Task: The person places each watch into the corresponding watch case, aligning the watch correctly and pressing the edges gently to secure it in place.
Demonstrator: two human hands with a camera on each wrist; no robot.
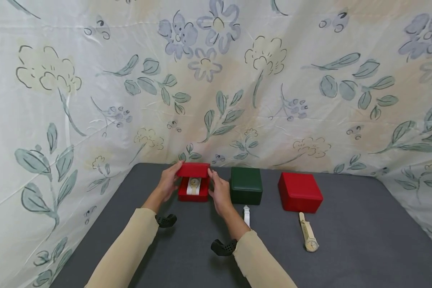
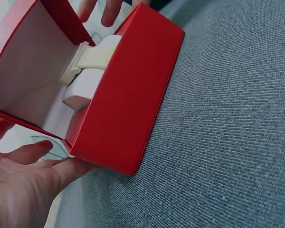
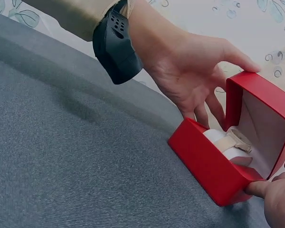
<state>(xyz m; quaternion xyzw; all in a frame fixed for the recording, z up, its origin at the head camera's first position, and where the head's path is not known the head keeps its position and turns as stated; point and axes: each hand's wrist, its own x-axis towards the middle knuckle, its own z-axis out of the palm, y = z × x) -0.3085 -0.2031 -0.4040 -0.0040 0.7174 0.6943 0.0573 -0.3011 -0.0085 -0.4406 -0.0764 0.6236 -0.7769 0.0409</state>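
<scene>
A red watch box (image 1: 193, 198) stands on the dark cloth with its lid (image 1: 193, 169) partly raised. Inside, a cream watch (image 1: 194, 183) is wrapped around a white cushion (image 3: 238, 159). My left hand (image 1: 167, 182) is at the left side, its digits spread between the lid and the base; one digit touches the base's side. On the opposite side, my right hand (image 1: 221, 194) has one straight finger on the lid's edge (image 3: 256, 76) and other fingers beside the base. Parts of both hands are hidden behind the box.
To the right stands a closed green box (image 1: 246, 186), with a white watch strap (image 1: 246, 215) in front, partly hidden by my right arm. Farther right is a closed red box (image 1: 299, 193); a cream watch (image 1: 308, 232) lies before it. A floral curtain (image 1: 216, 100) hangs behind the table (image 1: 363, 232).
</scene>
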